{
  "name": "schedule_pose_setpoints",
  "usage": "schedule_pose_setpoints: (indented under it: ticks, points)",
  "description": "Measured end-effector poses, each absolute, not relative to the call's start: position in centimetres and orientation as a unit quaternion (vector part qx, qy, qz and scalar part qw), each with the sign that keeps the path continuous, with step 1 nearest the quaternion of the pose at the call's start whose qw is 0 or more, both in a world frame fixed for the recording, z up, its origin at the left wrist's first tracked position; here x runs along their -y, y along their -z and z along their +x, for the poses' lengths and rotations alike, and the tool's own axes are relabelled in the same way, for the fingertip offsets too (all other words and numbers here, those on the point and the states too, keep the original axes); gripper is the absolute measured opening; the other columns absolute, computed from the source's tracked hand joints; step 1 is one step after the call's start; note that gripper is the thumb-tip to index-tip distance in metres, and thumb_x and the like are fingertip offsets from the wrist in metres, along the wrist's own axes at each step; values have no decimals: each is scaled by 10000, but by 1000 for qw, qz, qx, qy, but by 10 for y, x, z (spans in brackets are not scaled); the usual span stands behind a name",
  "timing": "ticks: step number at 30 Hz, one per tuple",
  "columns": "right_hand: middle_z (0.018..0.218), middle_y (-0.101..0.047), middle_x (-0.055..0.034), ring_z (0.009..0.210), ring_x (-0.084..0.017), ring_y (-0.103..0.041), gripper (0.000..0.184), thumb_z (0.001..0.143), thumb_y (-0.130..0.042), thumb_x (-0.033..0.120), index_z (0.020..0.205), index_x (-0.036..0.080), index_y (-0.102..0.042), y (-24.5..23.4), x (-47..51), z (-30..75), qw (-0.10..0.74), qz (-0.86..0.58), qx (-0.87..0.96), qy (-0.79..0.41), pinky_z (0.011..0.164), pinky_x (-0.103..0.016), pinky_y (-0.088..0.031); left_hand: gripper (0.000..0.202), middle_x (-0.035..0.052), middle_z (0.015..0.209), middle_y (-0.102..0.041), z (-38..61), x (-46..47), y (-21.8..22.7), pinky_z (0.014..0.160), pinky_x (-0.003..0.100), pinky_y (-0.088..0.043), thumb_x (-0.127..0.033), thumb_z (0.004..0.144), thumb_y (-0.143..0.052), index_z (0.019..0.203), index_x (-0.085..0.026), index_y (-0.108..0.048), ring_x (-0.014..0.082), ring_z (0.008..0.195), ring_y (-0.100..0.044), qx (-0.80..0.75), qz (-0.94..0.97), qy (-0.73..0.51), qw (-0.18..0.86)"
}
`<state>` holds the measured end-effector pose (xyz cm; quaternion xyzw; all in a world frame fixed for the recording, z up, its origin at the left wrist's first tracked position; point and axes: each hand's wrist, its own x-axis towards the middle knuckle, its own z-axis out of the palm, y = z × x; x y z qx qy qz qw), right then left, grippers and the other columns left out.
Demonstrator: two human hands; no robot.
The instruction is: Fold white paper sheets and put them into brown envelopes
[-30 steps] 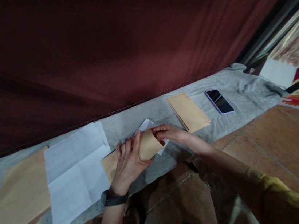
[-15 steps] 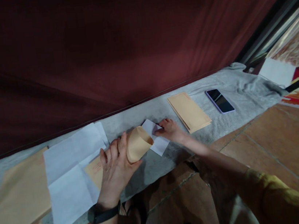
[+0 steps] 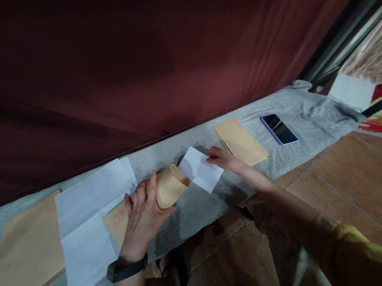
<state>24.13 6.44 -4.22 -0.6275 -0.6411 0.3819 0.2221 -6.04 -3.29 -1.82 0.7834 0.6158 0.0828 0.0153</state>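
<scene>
My left hand (image 3: 146, 213) is wrapped over a tan paper envelope (image 3: 170, 186), squeezing it so its mouth bulges open toward the right. The envelope's other end, with faint red print, pokes out left of the hand over some white sheets. My right hand (image 3: 220, 158) pinches the right edge of a folded white paper (image 3: 199, 168). That paper lies just outside the envelope's mouth, its left corner close to the opening; whether they touch I cannot tell.
Unfolded white sheets (image 3: 88, 245) and large tan envelopes (image 3: 26, 254) lie on the left of the grey cloth (image 3: 194, 222). Small tan envelopes (image 3: 242, 141) and a phone (image 3: 279, 129) rest to the right. A dark red curtain (image 3: 166, 62) hangs along the back edge.
My right hand has drawn the white paper a little to the right, and more of it shows. My left hand and the envelope have shifted slightly left.
</scene>
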Motion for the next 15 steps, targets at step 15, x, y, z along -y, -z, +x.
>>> schedule_pose_setpoints:
  ticks: [15]
  points:
    - [829,-702,-26,715,-149,-599,298,779,-694,383,973,161,-734,40,-75,275,382,-486,594,-515,623,-250,-444,1153,144,1487,-436,-67,20,29,1178,640,-162,-483,736,-729,1610,-288,-3,378,1408,-399,-606,783,-41,137]
